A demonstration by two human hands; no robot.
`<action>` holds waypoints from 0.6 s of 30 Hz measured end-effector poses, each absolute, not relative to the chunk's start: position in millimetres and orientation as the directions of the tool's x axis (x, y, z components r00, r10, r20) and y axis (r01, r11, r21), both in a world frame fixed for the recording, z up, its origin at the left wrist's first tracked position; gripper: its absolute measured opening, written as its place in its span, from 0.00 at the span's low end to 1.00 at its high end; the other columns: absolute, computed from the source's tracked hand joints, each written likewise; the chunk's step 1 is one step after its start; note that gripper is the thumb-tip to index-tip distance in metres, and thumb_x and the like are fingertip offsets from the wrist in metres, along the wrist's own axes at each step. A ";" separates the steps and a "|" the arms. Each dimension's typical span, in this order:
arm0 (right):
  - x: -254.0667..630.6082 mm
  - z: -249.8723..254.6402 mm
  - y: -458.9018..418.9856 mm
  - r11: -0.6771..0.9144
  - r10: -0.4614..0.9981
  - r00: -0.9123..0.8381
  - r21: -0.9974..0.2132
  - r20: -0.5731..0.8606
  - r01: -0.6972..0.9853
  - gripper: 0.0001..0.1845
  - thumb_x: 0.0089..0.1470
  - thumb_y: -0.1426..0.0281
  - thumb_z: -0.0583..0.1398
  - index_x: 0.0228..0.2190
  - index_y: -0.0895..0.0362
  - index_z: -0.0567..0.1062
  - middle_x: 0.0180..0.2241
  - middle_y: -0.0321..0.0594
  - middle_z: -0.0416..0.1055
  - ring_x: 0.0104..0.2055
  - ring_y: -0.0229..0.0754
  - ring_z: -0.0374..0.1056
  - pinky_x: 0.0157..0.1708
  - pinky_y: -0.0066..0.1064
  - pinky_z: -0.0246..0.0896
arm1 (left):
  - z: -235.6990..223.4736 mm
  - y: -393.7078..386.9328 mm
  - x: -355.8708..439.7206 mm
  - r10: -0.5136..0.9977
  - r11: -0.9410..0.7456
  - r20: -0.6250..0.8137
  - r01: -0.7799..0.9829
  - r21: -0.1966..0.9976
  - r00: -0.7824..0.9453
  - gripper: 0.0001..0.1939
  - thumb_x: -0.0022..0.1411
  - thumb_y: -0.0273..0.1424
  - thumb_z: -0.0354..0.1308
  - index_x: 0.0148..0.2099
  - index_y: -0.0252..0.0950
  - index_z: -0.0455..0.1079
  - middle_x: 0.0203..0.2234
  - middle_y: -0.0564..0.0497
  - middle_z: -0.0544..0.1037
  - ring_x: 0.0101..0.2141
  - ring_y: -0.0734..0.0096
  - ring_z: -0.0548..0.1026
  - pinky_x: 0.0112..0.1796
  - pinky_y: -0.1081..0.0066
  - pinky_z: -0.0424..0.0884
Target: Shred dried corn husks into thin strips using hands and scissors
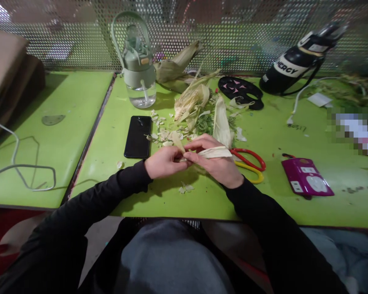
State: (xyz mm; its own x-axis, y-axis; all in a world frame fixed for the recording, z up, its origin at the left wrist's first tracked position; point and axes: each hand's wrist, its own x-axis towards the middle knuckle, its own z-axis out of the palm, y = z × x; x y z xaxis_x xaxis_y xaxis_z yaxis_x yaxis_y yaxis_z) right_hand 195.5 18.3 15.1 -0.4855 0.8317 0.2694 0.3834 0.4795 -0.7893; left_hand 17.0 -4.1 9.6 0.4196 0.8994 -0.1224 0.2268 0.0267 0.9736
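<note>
My left hand (167, 162) pinches a narrow pale strip of corn husk that stands up from its fingertips. My right hand (216, 163) meets it from the other side, its fingers closed on a longer husk strip (217, 152) that lies across them. Just beyond my hands are a pile of dried corn husks (192, 102), green wiry curls (204, 124), a broad upright husk piece (222, 122) and pale scraps (162, 134). Scissors with red and yellow handles (251, 159) lie beside my right hand, their blades hidden.
Left of the scraps lies a black phone (138, 136), with a water bottle (139, 73) behind it. A black bottle (294, 67) leans against the perforated metal screen (88, 36). A purple socket block (306, 177) sits at right, and a white cable (300, 92) lies behind it.
</note>
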 end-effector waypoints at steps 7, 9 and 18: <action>191.9 19.9 13.9 0.191 0.920 -0.378 -0.960 0.102 0.206 0.08 0.57 0.64 0.60 0.30 0.55 0.70 0.27 0.33 0.67 0.27 0.35 0.64 0.31 0.30 0.63 | 16.6 -8.7 16.2 0.864 0.148 -0.142 0.026 0.989 0.484 0.09 0.62 0.31 0.50 0.33 0.33 0.67 0.24 0.54 0.72 0.22 0.80 0.60 0.24 0.76 0.56; 190.6 19.2 12.9 0.181 0.916 -0.391 -0.964 0.092 0.196 0.08 0.57 0.65 0.60 0.30 0.55 0.69 0.27 0.33 0.65 0.28 0.35 0.63 0.30 0.29 0.62 | 16.5 -8.9 17.1 0.867 0.132 -0.145 0.060 0.989 0.477 0.13 0.64 0.36 0.50 0.32 0.33 0.68 0.23 0.54 0.71 0.21 0.80 0.59 0.24 0.76 0.56; 188.8 9.5 9.2 0.179 0.922 -0.376 -0.961 0.089 0.211 0.09 0.58 0.62 0.59 0.32 0.55 0.68 0.27 0.33 0.64 0.26 0.35 0.61 0.29 0.31 0.62 | 7.7 -12.5 19.1 0.861 0.129 -0.164 0.105 0.986 0.482 0.15 0.63 0.36 0.54 0.28 0.32 0.72 0.16 0.58 0.62 0.20 0.81 0.55 0.24 0.75 0.52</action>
